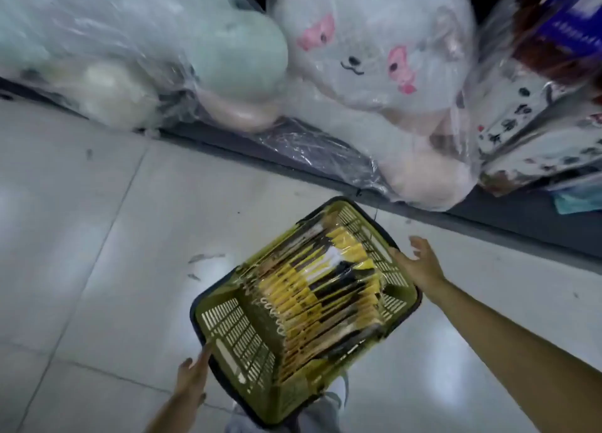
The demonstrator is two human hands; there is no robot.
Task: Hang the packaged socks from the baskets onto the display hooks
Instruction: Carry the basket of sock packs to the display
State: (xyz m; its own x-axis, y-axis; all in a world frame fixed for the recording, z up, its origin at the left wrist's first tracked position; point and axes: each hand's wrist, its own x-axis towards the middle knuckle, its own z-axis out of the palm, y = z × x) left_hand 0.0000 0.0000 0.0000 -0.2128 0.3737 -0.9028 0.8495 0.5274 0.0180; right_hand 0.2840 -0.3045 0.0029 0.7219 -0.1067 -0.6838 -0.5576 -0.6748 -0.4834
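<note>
Far left: mint plush toy (228, 51) in a clear bag, on a dark low ledge (537, 233) above the pale tiled floor (97, 237). Lower left: left hand (192, 372), fingers straight and together, tips touching the near-left wall of the yellow-green basket (228, 331). Nothing gripped. Basket has a dark rim and sits between both hands; can't tell if it rests on the floor. Packaged socks (329, 299) are inside it, a tight row of yellow-and-black packs, hanger hooks toward the left. Above: white plush toy (374, 57) with pink patches, bagged. Right hand (418, 266) has its palm at the basket's right rim, fingers spread wide, not curled. Far right: bagged printed fabric (534, 132).
</note>
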